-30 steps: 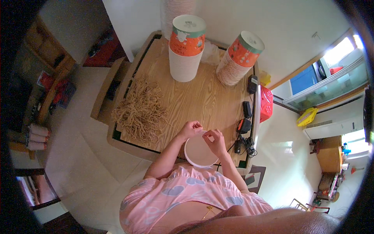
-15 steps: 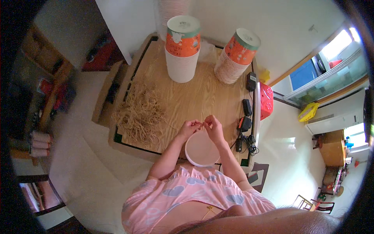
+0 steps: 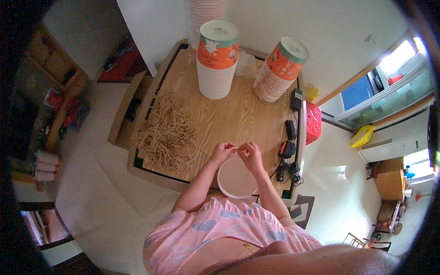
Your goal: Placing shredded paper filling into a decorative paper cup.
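A white paper bucket point(image 3: 238, 179) stands with its mouth up at the near edge of the table, against my front. Above its far rim, my left hand point(image 3: 223, 151) and my right hand point(image 3: 251, 156) meet with pinched fingertips. A thin piece of twine seems to be between them, though most of it is covered by the fingers. Left of my hands lies a tangled heap of tan twine point(image 3: 166, 133), and a loose strand reaches from it toward my left hand.
Upside-down stacks of orange-and-white paper buckets stand at the back middle point(image 3: 215, 75) and back right point(image 3: 278, 73). Along the right edge lie black power adapters point(image 3: 287, 149) and a coiled cable point(image 3: 295, 173). A red plastic stool point(image 3: 313, 121) stands beyond that edge.
My right hand has come down a little and its fingertips are closer to my left hand's. The bucket stays in place at the table's near edge.
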Demonstrator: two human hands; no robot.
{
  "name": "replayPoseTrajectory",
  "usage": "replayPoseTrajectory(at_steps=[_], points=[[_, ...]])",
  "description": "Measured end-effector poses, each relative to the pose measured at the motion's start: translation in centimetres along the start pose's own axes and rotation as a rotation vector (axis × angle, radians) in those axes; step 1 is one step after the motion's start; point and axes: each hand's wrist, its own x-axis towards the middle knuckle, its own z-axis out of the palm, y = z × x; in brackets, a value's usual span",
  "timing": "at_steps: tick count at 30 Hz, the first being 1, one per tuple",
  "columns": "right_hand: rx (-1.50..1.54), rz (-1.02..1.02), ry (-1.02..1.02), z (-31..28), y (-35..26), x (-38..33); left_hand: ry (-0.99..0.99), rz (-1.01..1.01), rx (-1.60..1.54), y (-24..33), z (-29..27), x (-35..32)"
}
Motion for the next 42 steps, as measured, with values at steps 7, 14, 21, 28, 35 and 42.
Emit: replayPoseTrajectory(at_steps=[7,14,21,28,35,42], points=[[-0.084,0.064,-0.069,0.2,0.4,-0.4,0.038,-0.188,-0.169,3.0,0.6,-1.0],[0.182,0.225,-0.084,-0.1,0.3,-0.4,0.035,-0.213,-0.317,2.0,0.4,-0.7],[0.17,0.306,-0.083,-0.6,0.7,-0.6,0.09,-0.125,-0.129,0.9,1.1,0.0],[0.234,0.3,-0.072,-0.4,1.2,-1.1,-0.009,-0.078,-0.038,1.2,0.9,-0.1],[0.33,0.291,-0.096,0.2,2.7,-1.3,0.021,-0.14,-0.114,1.8,1.2,-0.2],[0.329,0.277,-0.022,0.6,1.8,-0.9,0.021,-0.113,0.012,1.1,1.2,0.0]])
